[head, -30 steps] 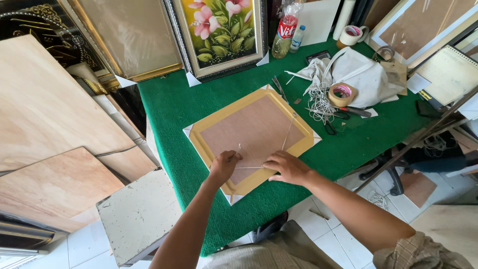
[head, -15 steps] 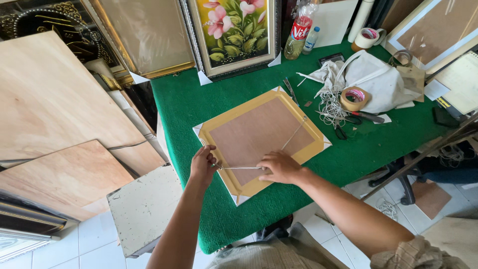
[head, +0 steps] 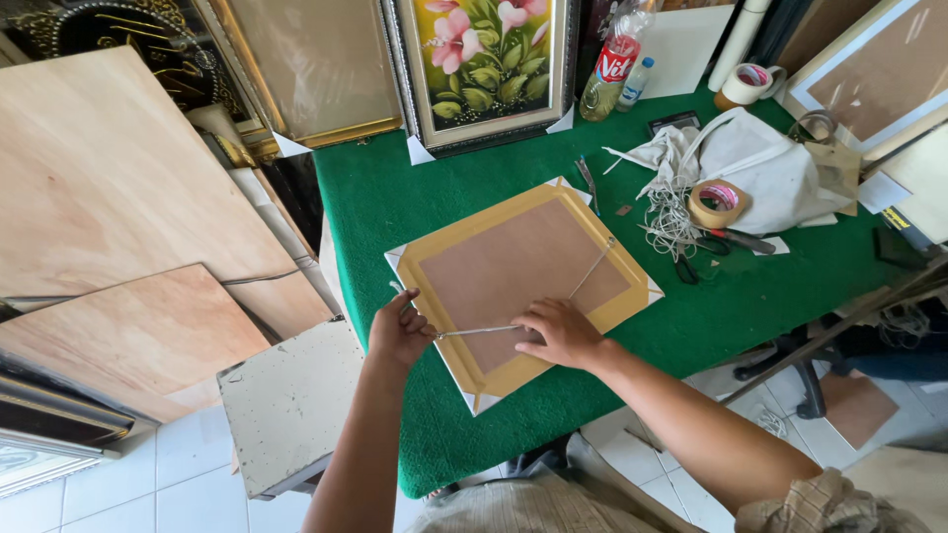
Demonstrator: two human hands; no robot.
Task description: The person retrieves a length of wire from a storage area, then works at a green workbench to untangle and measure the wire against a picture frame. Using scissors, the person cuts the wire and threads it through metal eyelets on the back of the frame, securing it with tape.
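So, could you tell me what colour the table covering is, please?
Green; the table covering shows best in the head view.
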